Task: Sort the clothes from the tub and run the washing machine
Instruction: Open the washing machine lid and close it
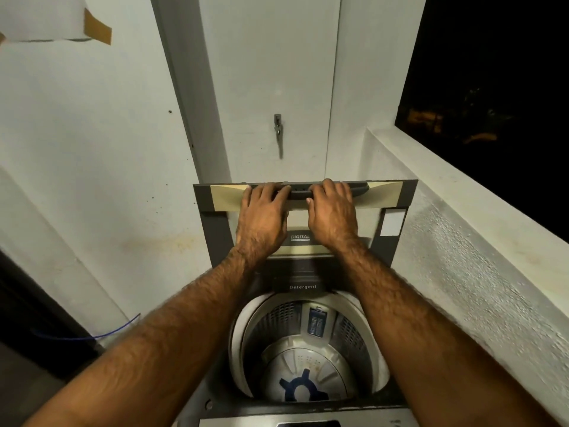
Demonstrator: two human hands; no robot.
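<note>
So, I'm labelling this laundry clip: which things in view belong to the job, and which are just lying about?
Job: lid, held by left hand and right hand; drum; detergent compartment.
Lying about: wall tap; blue wire; window ledge.

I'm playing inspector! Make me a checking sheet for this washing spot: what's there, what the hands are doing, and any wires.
surface: washing machine top, dark, open.
job's things: lid raised; drum shows no clothes; detergent drawer behind the drum.
clutter: nothing seen.
grippers: left hand and right hand both grip the lid's top edge.
cables: blue wire low on the left.
surroundings: white door with a latch behind the machine; dark window and ledge on the right.
</note>
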